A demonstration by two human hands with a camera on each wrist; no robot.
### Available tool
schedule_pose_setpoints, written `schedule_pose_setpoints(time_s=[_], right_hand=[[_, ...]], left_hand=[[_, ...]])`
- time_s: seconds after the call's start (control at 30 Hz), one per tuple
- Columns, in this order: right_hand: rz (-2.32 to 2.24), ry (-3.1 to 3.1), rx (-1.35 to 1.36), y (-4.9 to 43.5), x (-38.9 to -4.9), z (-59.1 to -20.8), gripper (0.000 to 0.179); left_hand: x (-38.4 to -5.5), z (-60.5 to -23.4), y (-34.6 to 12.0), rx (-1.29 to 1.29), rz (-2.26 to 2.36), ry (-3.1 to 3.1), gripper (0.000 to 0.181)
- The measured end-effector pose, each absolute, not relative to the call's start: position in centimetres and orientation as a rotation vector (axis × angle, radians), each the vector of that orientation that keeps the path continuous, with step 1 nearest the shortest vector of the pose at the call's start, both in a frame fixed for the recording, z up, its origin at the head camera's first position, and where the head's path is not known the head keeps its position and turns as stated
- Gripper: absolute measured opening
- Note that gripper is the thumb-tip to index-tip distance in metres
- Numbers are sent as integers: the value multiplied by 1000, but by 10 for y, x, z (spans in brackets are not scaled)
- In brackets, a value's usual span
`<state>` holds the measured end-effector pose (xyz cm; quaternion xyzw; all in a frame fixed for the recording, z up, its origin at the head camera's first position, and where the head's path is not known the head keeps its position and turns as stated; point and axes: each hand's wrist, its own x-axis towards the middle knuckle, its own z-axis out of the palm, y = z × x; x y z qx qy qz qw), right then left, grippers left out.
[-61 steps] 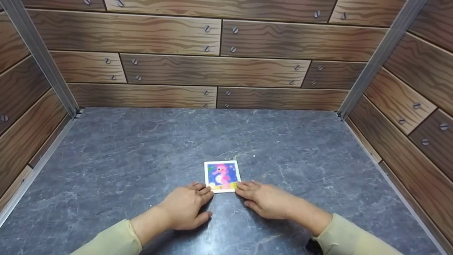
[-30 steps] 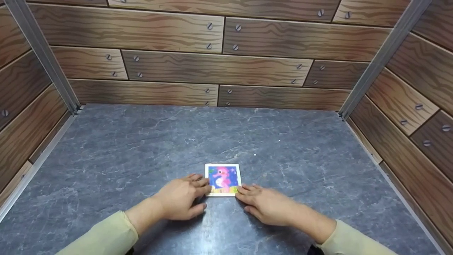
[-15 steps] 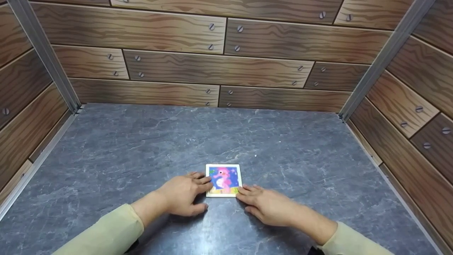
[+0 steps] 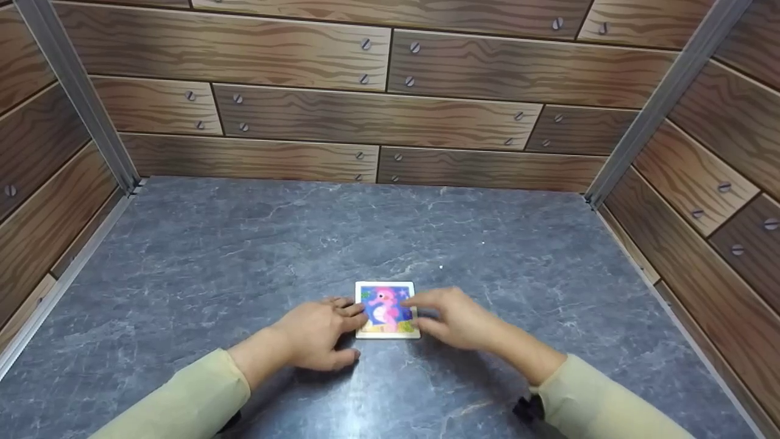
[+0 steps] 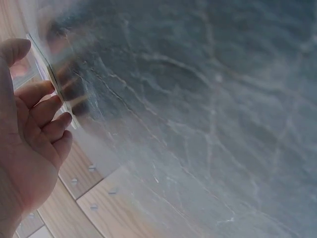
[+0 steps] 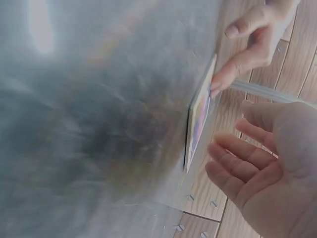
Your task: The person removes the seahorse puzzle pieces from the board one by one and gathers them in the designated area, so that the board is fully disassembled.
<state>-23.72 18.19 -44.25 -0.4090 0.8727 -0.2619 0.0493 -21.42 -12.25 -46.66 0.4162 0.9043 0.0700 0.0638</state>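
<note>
A small square picture board with a white border and a pink seahorse on blue lies flat on the grey marbled table. My left hand rests at its left edge, fingertips on the border and thumb stretched out on the table side. Over the board's right edge hovers my right hand, fingers loosely bent and holding nothing. The right wrist view shows a gap between the right hand and the board. In the left wrist view, the left fingers lie along the board's thin edge.
Wood-plank-patterned walls enclose the table at the back and both sides, with grey metal posts at the corners. A tiny white speck lies beyond the board. Light reflects off the table near the front.
The right hand has lifted off the board's lower right corner and moved up and over its right edge. The left hand stays at the left edge; the board lies nearly still.
</note>
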Motion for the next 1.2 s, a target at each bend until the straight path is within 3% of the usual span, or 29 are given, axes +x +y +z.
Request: schedule_pose_setpoints(time_s=[0.23, 0.5, 1.2], right_hand=[[-1059, 2555, -1006, 157, -270, -441, 36], [-1139, 2457, -959, 135, -297, -449, 38], [-1051, 2291, -908, 127, -322, -466, 42]], left_hand=[[-214, -466, -121, 1270, 201, 2755, 68], [-214, -464, -120, 1280, 204, 2761, 66], [-214, -465, -120, 1257, 206, 2763, 65]])
